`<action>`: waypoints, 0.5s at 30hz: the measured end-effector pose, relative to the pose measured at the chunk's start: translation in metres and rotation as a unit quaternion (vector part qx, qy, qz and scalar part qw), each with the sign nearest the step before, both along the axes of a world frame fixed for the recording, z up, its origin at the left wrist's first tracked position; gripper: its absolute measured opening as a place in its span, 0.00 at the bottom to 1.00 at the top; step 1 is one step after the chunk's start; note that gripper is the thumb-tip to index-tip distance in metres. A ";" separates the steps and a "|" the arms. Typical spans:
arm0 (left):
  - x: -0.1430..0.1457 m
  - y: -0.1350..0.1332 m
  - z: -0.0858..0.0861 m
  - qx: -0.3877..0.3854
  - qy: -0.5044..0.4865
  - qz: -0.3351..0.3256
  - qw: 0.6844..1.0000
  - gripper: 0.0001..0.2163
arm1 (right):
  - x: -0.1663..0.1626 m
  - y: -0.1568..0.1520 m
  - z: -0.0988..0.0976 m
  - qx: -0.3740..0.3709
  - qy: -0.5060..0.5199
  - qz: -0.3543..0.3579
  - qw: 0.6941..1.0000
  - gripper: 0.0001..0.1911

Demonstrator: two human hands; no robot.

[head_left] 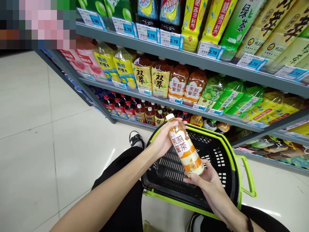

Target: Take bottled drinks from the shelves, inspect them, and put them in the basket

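Both hands hold a bottle of jasmine honey tea with a white cap and an orange and cream label, tilted with its cap toward the shelves. My left hand is closed around the upper part near the neck. Around the bottle's base my right hand is closed, thumb on the near side. Below the bottle stands a black shopping basket with a lime-green rim and handle; its slotted floor shows beneath the hands.
Ahead, a grey shelf unit carries rows of bottled drinks with blue and white price tags. Larger jasmine tea bottles stand on its middle shelf. Pale floor tiles stretch to the left. A black-and-white shoe is left of the basket.
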State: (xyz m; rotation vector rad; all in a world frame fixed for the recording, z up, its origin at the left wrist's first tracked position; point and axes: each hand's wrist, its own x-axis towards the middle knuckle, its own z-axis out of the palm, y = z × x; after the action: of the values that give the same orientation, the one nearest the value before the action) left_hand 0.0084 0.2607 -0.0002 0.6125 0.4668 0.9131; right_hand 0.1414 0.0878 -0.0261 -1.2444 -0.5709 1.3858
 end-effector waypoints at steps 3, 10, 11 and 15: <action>0.000 0.000 -0.001 -0.001 0.004 -0.005 1.000 0.13 | 0.000 0.000 -0.008 0.033 -0.037 -0.018 0.999 0.27; 0.001 0.001 -0.002 0.004 0.018 -0.004 1.000 0.16 | 0.002 -0.002 -0.012 0.057 -0.104 -0.032 0.992 0.31; 0.001 0.001 -0.002 0.006 0.020 -0.003 1.000 0.16 | 0.002 -0.003 -0.012 0.060 -0.120 -0.031 0.991 0.32; 0.001 0.000 -0.001 0.009 0.029 0.003 1.000 0.17 | 0.002 -0.005 -0.011 0.066 -0.166 -0.030 0.983 0.33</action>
State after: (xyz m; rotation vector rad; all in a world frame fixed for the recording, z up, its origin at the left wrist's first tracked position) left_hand 0.0097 0.2606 -0.0016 0.6558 0.5125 0.9077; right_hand 0.1431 0.0833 -0.0375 -1.3822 -0.8353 1.0780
